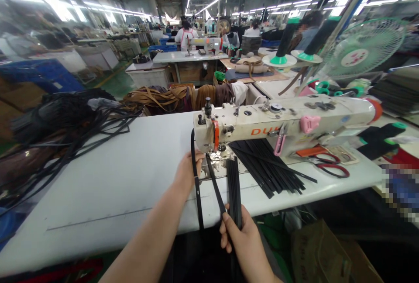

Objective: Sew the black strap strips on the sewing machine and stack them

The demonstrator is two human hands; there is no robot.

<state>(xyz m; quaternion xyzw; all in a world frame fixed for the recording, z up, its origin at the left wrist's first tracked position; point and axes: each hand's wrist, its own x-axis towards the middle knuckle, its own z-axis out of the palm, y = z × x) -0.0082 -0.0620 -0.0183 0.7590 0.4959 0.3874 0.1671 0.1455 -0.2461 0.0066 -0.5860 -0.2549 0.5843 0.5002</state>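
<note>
A white sewing machine [255,121] with orange lettering stands on the table. My left hand [190,170] is beside its needle plate [222,155], fingertips closed at a black strap near the presser foot and partly hidden by the machine head. One long black strap [197,195] hangs in front of that wrist and over the table edge. Below the needle, my right hand [242,235] pinches a single black strap [214,182] between thumb and fingers. A bundle of black straps [233,182] also runs through this hand. More cut black straps [265,165] lie fanned out under the machine arm.
Red-handled scissors [332,165] lie right of the straps. Pink thread snips [279,141] hang on the machine. Long black straps [108,130] trail over the table's left side. Thread cones [284,43] and a green fan [363,51] stand right. A cardboard box [321,252] sits below.
</note>
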